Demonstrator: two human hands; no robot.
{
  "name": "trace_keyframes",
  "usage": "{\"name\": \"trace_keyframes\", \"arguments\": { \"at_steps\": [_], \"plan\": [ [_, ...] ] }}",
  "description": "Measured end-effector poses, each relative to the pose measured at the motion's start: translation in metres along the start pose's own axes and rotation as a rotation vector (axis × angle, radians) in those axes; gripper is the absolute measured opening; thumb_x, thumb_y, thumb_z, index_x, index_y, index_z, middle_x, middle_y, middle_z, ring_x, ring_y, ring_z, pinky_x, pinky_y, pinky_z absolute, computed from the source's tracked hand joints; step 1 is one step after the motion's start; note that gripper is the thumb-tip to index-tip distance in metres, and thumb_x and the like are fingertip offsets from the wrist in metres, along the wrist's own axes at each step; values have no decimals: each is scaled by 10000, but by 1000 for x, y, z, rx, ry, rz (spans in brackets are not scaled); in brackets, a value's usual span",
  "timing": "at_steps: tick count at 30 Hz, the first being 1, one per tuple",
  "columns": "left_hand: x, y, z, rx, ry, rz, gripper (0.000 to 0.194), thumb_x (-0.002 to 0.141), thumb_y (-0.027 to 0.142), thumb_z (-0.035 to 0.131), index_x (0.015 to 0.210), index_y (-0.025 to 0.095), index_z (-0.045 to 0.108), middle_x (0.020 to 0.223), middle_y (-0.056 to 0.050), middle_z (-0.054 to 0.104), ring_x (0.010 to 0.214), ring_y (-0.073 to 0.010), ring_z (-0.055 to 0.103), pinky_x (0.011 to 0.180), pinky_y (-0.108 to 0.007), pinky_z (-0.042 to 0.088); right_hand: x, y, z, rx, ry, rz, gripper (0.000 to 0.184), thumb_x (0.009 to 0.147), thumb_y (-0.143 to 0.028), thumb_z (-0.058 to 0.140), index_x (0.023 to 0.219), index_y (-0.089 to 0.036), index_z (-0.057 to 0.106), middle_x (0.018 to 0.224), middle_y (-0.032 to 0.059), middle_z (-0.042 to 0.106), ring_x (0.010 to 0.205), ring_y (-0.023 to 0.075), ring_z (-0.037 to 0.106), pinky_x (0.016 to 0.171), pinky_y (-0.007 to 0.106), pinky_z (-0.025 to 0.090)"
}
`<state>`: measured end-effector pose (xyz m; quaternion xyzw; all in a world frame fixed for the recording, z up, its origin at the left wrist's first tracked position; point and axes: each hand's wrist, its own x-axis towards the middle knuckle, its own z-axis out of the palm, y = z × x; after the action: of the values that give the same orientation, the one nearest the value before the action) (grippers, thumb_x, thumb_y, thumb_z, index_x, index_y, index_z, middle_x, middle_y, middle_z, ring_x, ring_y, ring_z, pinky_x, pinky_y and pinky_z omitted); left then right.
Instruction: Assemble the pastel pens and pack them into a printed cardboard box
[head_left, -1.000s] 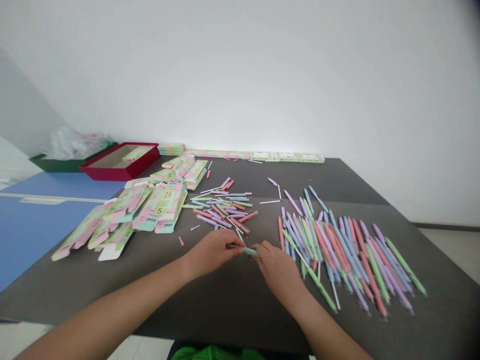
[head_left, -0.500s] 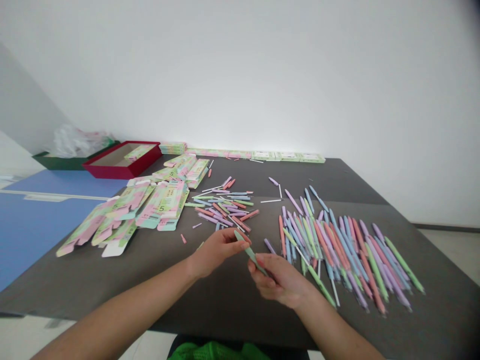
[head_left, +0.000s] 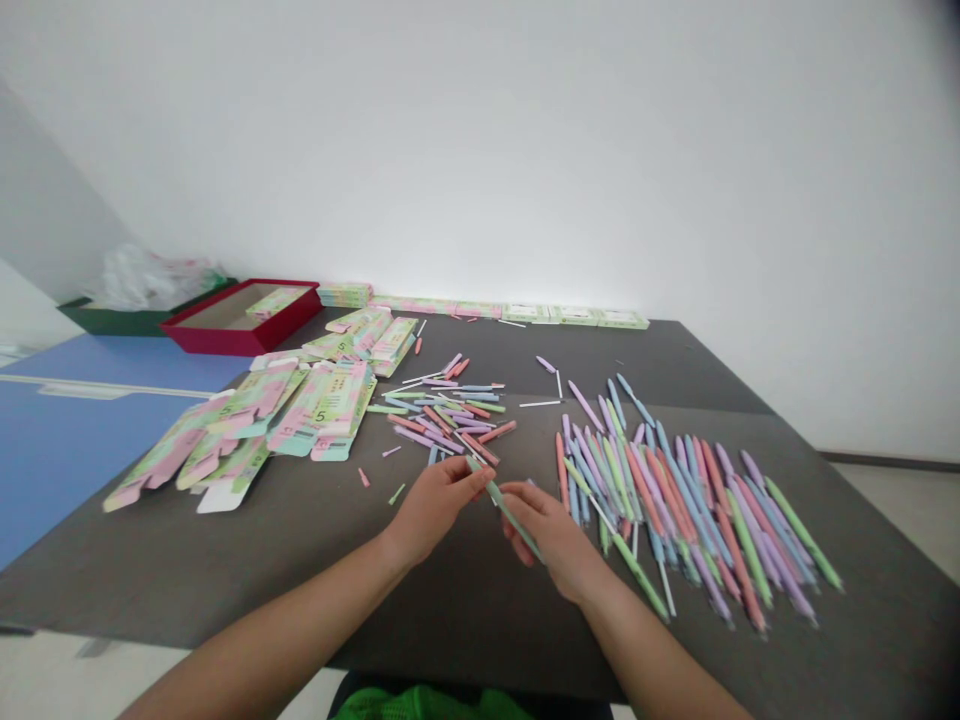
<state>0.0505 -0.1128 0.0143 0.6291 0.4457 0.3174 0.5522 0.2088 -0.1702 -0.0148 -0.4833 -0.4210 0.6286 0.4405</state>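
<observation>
A pale green pen (head_left: pixel 523 525) slants between my two hands above the near part of the table. My left hand (head_left: pixel 439 503) is closed on its upper end, pinching it between thumb and fingers. Lower down, my right hand (head_left: pixel 553 535) has its fingers closed around the barrel. Beyond my left hand lies a heap of short pastel pen parts (head_left: pixel 450 415), with thin white refills among them. To the right of my right hand spreads a large pile of long pastel pen barrels (head_left: pixel 675 510), some with clear tips.
Flattened and folded printed cartons (head_left: pixel 322 410) overlap at the left. Behind them stand a red tray (head_left: pixel 217 342) and a green tray (head_left: pixel 120 320) holding a plastic bag (head_left: pixel 154 280). Small boxes (head_left: pixel 525 312) line the wall. Tiny pink and green pieces (head_left: pixel 396 494) lie near my left wrist.
My right hand has turned and shifted along the pen, and more of the pen's length now shows. My left hand stays on the upper end. A small green piece on the table is now uncovered.
</observation>
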Motion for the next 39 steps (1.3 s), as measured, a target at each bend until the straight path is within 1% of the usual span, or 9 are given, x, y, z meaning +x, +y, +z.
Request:
{"name": "trace_keyframes", "arguments": {
  "at_steps": [3, 8, 14, 18, 23, 28, 33, 37, 39],
  "plan": [
    [0, -3, 0, 17, 52, -32, 344, 769, 471, 561, 762, 137, 645, 646, 14, 553, 633, -127, 470, 618, -247, 359, 1, 3, -2, -196, 94, -101, 324, 711, -397, 668, 943, -193, 573, 673, -43, 522, 469, 65, 438, 401, 178, 306],
    [-1, -4, -1, -97, -38, -23, 326, 764, 453, 578, 761, 133, 640, 625, 18, 530, 616, -116, 457, 617, -241, 363, -3, -1, -2, 45, -167, 97, 406, 872, -506, 383, 883, -156, 590, 487, -75, 399, 327, 40, 230, 334, 186, 158],
    [-2, -6, -2, 9, 58, -35, 332, 773, 457, 565, 744, 136, 639, 615, 26, 514, 614, -123, 453, 608, -243, 347, -2, 0, -1, -274, 54, -81, 303, 741, -418, 621, 950, -199, 596, 609, -52, 503, 439, 59, 406, 398, 174, 258],
    [-3, -6, -2, -75, -37, -21, 320, 777, 451, 564, 759, 139, 635, 624, 25, 509, 625, -119, 452, 631, -239, 363, -3, 2, -3, -108, -172, 83, 427, 879, -514, 330, 914, -181, 595, 468, -70, 418, 328, 63, 271, 343, 197, 187],
    [-3, -7, -4, 18, 62, -28, 323, 769, 453, 566, 766, 139, 645, 633, 15, 524, 625, -126, 450, 607, -241, 350, -1, 1, -1, -384, 83, -92, 270, 731, -417, 625, 884, -196, 591, 643, -39, 552, 443, 57, 423, 412, 180, 283],
    [-4, -6, -3, -120, -25, -32, 304, 755, 435, 588, 754, 135, 640, 611, 25, 502, 606, -113, 432, 607, -236, 351, -6, 2, 1, -68, -212, 118, 452, 864, -554, 334, 912, -177, 579, 470, -69, 445, 317, 67, 306, 330, 193, 199],
    [-4, -7, -2, -58, 48, -47, 293, 756, 425, 587, 722, 141, 652, 588, 30, 504, 597, -116, 434, 592, -234, 336, -2, 3, 0, -325, 91, -86, 314, 715, -431, 639, 912, -190, 594, 668, -34, 556, 468, 64, 447, 430, 187, 311],
    [-5, -7, -2, -150, -29, -41, 291, 745, 425, 608, 751, 138, 652, 617, 20, 523, 606, -115, 442, 602, -234, 350, -3, 0, 0, -65, -157, 90, 432, 869, -529, 362, 870, -162, 589, 471, -64, 452, 319, 58, 320, 342, 195, 214],
    [-5, -5, -3, -129, -24, -34, 286, 746, 421, 610, 751, 138, 652, 608, 21, 515, 603, -115, 439, 598, -234, 346, -4, -2, 0, -53, -132, 72, 385, 833, -517, 458, 940, -167, 577, 547, -55, 511, 338, 54, 365, 345, 190, 236]
  ]
}}
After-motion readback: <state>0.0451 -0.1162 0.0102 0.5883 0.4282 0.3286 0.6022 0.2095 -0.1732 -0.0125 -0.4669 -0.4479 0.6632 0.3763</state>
